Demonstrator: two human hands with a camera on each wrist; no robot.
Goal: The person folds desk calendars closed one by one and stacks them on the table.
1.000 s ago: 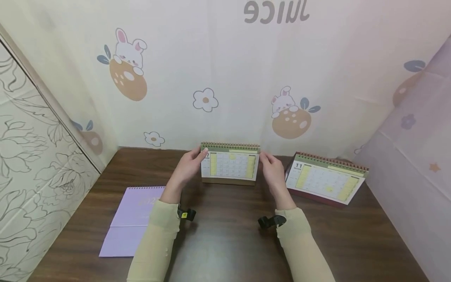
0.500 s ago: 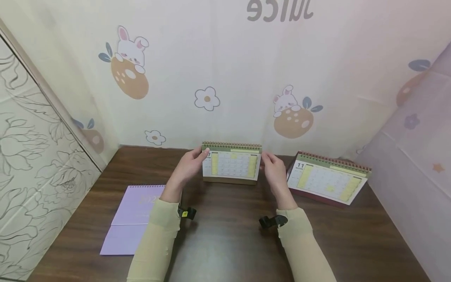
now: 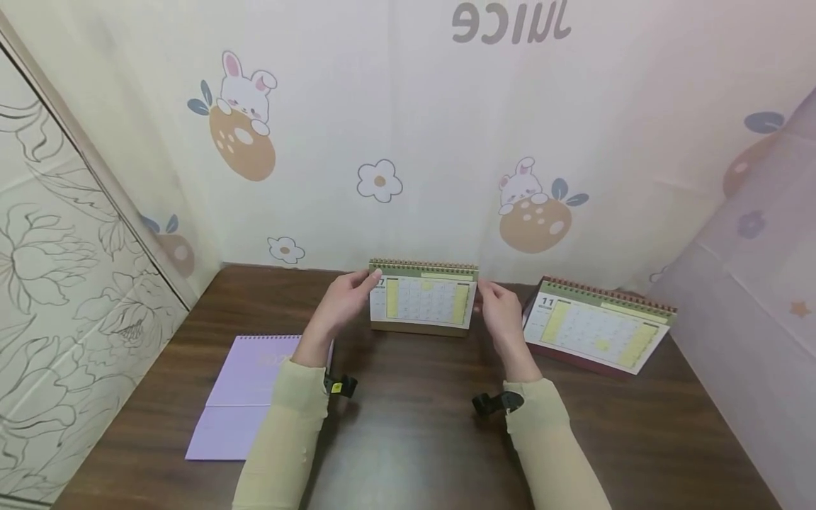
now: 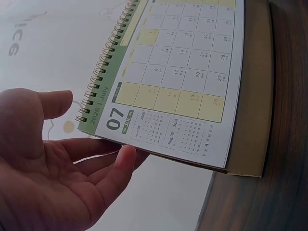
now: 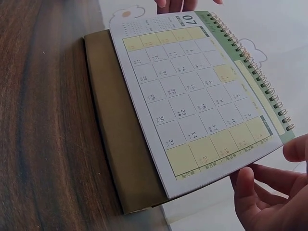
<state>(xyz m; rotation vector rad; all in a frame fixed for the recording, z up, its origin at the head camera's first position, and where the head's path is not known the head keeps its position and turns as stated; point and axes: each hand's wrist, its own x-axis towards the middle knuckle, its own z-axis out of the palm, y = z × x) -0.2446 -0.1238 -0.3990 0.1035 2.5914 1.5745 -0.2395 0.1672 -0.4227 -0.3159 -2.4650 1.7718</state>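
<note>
A desk calendar [image 3: 423, 301] turned to July stands upright on the dark wooden table [image 3: 408, 439], near the printed backdrop. Green header, white page and gold coil show clearly; its base is brown. At its left edge is my left hand [image 3: 344, 301]. In the left wrist view the thumb [image 4: 55, 103] stands off the coil, and fingertips reach the side edge, partly behind it. My right hand [image 3: 501, 315] is at the opposite edge, with a fingertip [image 5: 245, 180] against the side and the thumb near the top corner. Neither hand wraps around the calendar.
To the right stands a second desk calendar [image 3: 596, 326] showing 11, with a dark red base, set at an angle. A purple desk calendar [image 3: 239, 397] lies at the left, partly covered by my left sleeve. The printed backdrop [image 3: 433, 127] rises behind the table.
The whole head view has shifted slightly, so everything appears a little farther right. Both hands stay at the sides of the July calendar, which shows no clear movement.
</note>
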